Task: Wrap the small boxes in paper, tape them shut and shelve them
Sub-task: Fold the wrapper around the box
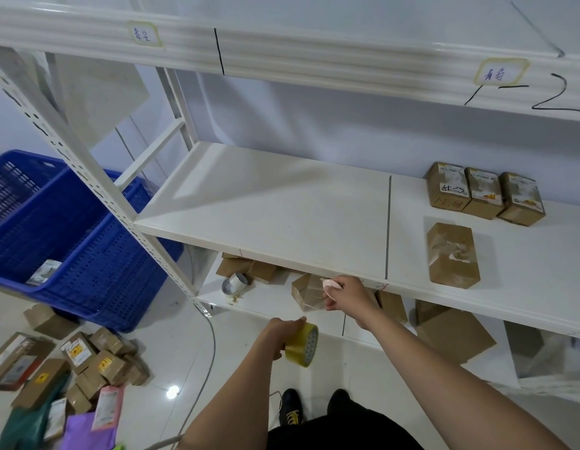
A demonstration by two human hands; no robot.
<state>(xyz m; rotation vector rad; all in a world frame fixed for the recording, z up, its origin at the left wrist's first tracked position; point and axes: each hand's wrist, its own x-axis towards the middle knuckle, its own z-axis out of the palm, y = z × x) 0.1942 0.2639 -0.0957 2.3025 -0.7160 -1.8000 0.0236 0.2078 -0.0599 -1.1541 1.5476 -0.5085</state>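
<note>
My left hand [280, 336] grips a roll of yellow-clear tape [303, 345] below the lower shelf's front edge. A strip of tape seems to run from the roll up to a small brown-paper-wrapped box [305, 292] on the lower shelf [269, 303]. My right hand [345, 297] is at that box's right side, fingers curled round a small pink object [331, 284]. On the middle shelf [282, 206] lie a taped wrapped box [452, 254] and three small printed boxes [483, 193] in a row at the back right.
More brown packages [451, 332] and a grey tape roll [235, 282] lie on the lower shelf. Two blue crates [97, 254] stand to the left of the rack's upright. A pile of small boxes [97, 358] and coloured bags lies on the floor, bottom left.
</note>
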